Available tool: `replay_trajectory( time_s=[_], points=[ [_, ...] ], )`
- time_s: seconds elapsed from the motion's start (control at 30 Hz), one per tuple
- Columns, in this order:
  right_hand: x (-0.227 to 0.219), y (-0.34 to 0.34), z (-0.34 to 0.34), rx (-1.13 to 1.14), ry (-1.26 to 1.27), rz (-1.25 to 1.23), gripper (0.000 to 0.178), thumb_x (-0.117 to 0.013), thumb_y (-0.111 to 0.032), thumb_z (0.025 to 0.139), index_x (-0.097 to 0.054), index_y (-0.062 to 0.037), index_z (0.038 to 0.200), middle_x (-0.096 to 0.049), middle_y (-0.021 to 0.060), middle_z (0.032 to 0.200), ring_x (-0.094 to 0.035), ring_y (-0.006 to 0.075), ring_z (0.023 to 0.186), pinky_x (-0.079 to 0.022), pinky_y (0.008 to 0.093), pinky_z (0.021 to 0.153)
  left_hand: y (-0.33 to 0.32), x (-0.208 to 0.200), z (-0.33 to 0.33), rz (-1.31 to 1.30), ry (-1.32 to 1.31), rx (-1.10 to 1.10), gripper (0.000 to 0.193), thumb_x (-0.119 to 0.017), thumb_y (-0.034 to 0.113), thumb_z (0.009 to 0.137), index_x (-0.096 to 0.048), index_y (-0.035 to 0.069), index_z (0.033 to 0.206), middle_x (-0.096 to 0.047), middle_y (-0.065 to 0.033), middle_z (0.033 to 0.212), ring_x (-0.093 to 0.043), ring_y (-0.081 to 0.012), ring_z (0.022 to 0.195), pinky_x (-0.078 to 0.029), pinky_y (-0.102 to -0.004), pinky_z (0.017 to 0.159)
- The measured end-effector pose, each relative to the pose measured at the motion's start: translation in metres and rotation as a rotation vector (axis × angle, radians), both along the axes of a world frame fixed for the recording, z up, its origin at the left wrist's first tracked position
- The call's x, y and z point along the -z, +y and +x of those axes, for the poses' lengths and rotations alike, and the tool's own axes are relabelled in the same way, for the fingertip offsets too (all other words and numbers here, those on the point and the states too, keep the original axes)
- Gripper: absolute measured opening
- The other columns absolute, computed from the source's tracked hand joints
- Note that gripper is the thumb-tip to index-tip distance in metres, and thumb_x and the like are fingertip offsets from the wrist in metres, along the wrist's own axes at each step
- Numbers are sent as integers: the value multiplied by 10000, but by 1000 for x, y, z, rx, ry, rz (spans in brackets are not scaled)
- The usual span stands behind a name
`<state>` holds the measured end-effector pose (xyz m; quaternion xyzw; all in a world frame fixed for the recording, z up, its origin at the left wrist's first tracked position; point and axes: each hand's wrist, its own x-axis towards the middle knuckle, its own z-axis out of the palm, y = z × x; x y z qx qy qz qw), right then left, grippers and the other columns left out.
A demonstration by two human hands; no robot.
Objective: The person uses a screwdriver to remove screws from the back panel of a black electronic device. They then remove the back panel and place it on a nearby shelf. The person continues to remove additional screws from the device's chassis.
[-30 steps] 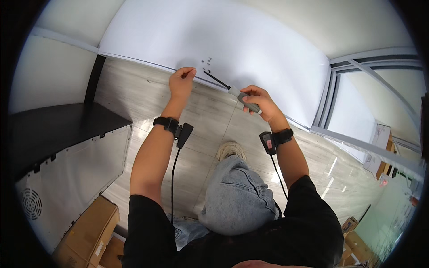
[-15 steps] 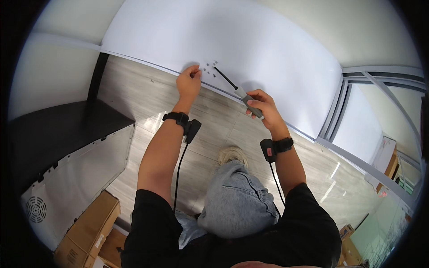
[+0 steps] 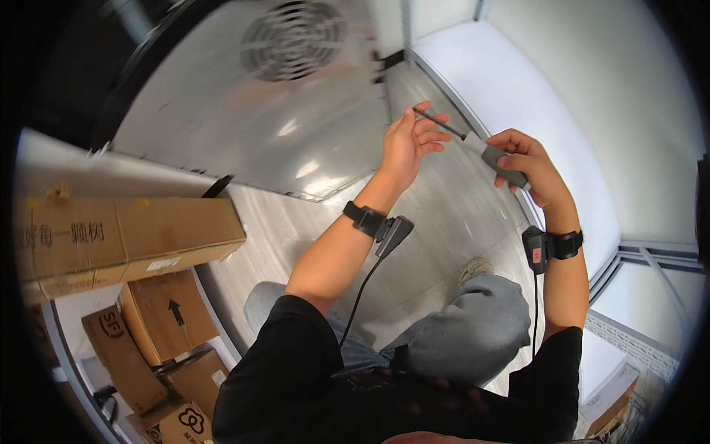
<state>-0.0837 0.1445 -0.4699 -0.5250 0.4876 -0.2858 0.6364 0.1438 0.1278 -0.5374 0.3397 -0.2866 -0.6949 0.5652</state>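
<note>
My right hand [image 3: 531,164] is wrapped round the thick grey handle of a screwdriver [image 3: 505,164]. Its thin dark shaft points up and left toward my left hand [image 3: 407,144], and the tip lies by the thumb and forefinger. On that left hand the fingers are spread apart, palm turned toward the screwdriver. Whether a small screw sits at the tip is too small to tell. Both hands are raised above the floor, left of the white tabletop [image 3: 510,89].
A large metal cabinet [image 3: 251,140] with a round vent stands at the left. Below it are a long cardboard box [image 3: 170,226] and several smaller boxes [image 3: 166,314] on a shelf. A metal frame [image 3: 651,255] rises at the right. Cables hang from my wrist devices.
The view has swung left, bringing the cabinet and boxes in and taking the loose screws out. My left hand has left the tabletop and come to the screwdriver's tip, its fingers spreading.
</note>
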Motion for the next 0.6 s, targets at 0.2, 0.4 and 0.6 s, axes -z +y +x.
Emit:
replay_trajectory(
  time_s=[0.2,0.4,0.6],
  points=[
    [-56,75,147,-169,29,12,332,-557,-83,816,-522,-50,1145,-592,64,965,-631,140,681,-418,215,458,88,-43,142,-44,65,-150,394,-339,325,995,-468,16,1203,-635,-141,989,-623,-184,771,-503,-292,675],
    [-54,150,246,-198,-195,134,359,-537,-137,899,-443,-51,1235,-620,129,933,-655,201,687,-504,262,497,137,-59,238,-138,86,-180,361,-395,315,983,-520,25,1159,-649,-93,839,-576,-124,636,-477,-250,591],
    [-41,201,311,36,-386,105,366,-523,-154,915,-437,-80,1263,-607,117,889,-597,148,579,-438,234,444,147,-78,276,-182,61,-184,380,-409,294,980,-499,32,1239,-641,-46,776,-529,-75,551,-426,-202,508]
  ],
)
